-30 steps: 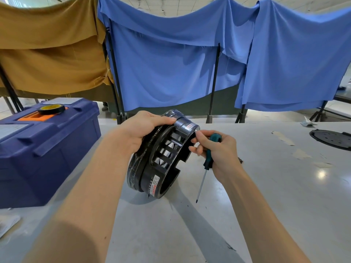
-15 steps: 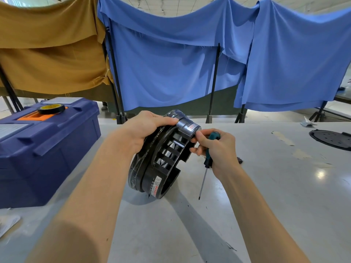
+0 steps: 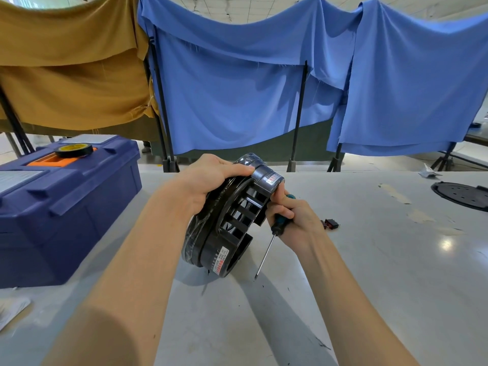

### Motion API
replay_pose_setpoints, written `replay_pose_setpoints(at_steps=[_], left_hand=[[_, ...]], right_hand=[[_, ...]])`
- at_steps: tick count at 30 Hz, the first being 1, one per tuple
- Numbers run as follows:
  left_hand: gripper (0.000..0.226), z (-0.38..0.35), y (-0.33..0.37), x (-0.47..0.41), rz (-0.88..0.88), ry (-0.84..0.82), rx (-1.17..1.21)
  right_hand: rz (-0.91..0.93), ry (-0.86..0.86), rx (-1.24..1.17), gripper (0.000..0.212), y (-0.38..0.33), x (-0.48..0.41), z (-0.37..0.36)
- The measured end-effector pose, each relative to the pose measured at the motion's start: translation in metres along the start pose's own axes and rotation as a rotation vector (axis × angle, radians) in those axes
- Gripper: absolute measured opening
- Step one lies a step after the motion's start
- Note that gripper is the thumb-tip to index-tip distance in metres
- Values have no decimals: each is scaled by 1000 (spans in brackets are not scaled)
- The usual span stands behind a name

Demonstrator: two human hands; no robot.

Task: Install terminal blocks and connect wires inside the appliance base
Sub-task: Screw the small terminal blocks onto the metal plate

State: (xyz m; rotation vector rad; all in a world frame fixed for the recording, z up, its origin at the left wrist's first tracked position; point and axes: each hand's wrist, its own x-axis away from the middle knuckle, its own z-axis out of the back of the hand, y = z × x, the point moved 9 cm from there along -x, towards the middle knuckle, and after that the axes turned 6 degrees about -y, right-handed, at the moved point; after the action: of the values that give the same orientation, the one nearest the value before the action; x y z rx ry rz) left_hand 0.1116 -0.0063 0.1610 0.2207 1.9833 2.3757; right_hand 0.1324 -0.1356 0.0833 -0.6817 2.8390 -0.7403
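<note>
On the far left of the desk (image 3: pixel 369 286) sits a dark blue toolbox (image 3: pixel 66 207) with an orange handle recess, and a roll of black tape (image 3: pixel 74 150) lies flat on its lid. A corner of paper (image 3: pixel 10 310) shows at the desk's left edge, in front of the toolbox.

Near the middle, the left hand (image 3: pixel 211 178) grips the top rim of the black round appliance base (image 3: pixel 229 225), with the fingers curled over the edge. The base stands on its edge, tilted, with its lower rim on the desk and its ribbed inside facing right. A red and white label shows near the top and another near the bottom.

Just to the right, the right hand (image 3: pixel 293 220) is closed around a screwdriver (image 3: pixel 266 249) with a teal and black handle. Its shaft points down at the desk, close beside the base. The thumb and forefinger of this hand reach up to the base's rim by the upper label.

A small black and red part (image 3: pixel 330 223) lies on the desk just beyond the right hand. A black round plate (image 3: pixel 462 195) lies well apart at the far right. Behind the desk hang a mustard cloth (image 3: pixel 66 75) and blue cloths (image 3: pixel 237 88).
</note>
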Motion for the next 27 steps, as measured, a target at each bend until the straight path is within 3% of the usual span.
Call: replay_pose_setpoints(at_steps=[5,12,18,23,27], left_hand=[[19,-3,2,3,-14,5,33],[18,-3,4,6,-25,67,40],[18,-2,4,9,-17,100,27],[18,-5,7,8,-39,110,19],[17,-7,6,11,-41,96,2]], right_hand=[[132,158,96,4,-8,3,5],[486,486,293,9,-22,29,5],[568,498,402,5,-28,44,-2],[548,422,594,27,-21,52,-9],[505,410,578,23,-24,53,-5]])
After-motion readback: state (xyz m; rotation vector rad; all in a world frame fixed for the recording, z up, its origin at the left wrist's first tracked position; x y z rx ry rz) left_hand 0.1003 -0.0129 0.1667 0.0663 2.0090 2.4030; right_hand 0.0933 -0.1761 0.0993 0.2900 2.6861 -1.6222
